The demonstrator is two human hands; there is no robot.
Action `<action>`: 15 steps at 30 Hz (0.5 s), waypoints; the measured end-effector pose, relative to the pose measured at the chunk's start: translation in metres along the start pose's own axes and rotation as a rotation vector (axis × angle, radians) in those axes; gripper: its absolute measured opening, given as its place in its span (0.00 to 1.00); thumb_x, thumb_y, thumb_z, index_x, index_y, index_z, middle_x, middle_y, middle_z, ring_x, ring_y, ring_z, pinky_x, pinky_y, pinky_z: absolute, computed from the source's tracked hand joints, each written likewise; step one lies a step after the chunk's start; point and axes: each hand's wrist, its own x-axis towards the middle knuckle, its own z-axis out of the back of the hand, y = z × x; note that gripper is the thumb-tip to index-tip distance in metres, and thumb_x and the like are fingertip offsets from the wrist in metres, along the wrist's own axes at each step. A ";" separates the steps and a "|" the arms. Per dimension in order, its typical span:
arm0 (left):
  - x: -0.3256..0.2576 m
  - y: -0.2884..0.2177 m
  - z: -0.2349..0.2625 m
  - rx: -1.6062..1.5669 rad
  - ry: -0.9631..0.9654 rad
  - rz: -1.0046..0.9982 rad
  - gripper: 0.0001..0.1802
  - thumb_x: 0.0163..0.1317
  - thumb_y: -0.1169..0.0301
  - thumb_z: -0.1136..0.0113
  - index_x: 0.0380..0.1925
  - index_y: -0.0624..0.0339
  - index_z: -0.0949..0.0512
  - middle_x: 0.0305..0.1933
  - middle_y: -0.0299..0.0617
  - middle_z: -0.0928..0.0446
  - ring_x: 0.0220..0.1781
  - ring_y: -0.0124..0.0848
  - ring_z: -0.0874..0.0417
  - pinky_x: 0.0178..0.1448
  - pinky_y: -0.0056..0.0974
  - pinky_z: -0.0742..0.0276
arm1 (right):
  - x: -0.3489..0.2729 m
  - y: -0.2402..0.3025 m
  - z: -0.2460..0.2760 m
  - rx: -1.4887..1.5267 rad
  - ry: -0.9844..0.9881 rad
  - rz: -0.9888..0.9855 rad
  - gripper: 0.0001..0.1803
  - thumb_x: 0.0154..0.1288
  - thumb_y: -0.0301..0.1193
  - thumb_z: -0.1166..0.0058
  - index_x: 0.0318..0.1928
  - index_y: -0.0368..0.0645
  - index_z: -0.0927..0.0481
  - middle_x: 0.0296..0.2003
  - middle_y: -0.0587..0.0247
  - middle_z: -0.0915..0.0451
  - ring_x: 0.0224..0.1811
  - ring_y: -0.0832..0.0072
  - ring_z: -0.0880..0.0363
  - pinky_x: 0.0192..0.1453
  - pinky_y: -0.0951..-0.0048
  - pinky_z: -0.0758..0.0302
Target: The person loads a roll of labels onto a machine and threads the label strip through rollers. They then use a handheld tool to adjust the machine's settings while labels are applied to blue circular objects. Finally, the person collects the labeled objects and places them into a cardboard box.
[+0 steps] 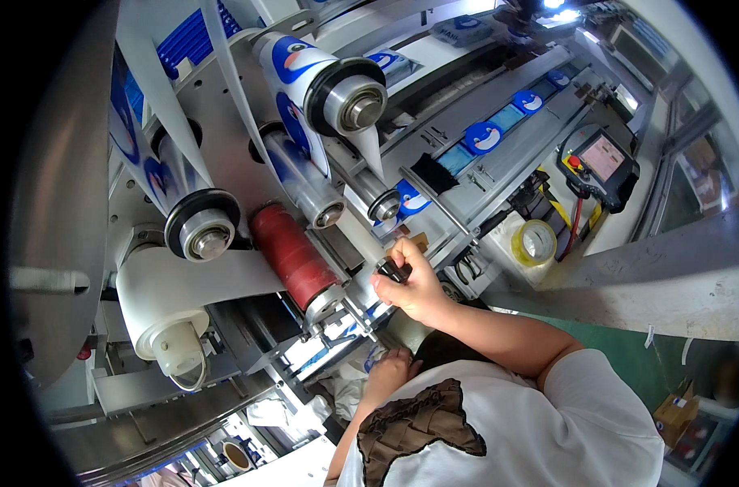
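My right hand (414,286) is closed around a small black knob (392,269) on the front of a packaging machine, just right of a dark red roller (292,256). My left hand (388,372) is lower down, with curled fingers against the machine's lower frame beside crumpled clear plastic (345,394). What it holds, if anything, is hidden. White film printed in blue (292,58) runs over several metal rollers (355,96) above both hands.
A large white film roll (162,302) sits at the left. Blue packs (483,136) lie along a conveyor going up and right. A control pendant with a screen and a red button (601,166) hangs at the right, with a yellow tape roll (534,242) below it. Cardboard boxes (678,415) stand on the green floor.
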 end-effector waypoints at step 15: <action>0.000 0.000 0.000 0.004 -0.044 -0.004 0.18 0.57 0.58 0.43 0.35 0.64 0.27 0.36 0.52 0.24 0.38 0.48 0.20 0.38 0.46 0.22 | 0.002 -0.009 0.000 0.079 -0.015 0.058 0.21 0.57 0.22 0.43 0.32 0.48 0.46 0.22 0.72 0.35 0.19 0.88 0.36 0.20 0.83 0.37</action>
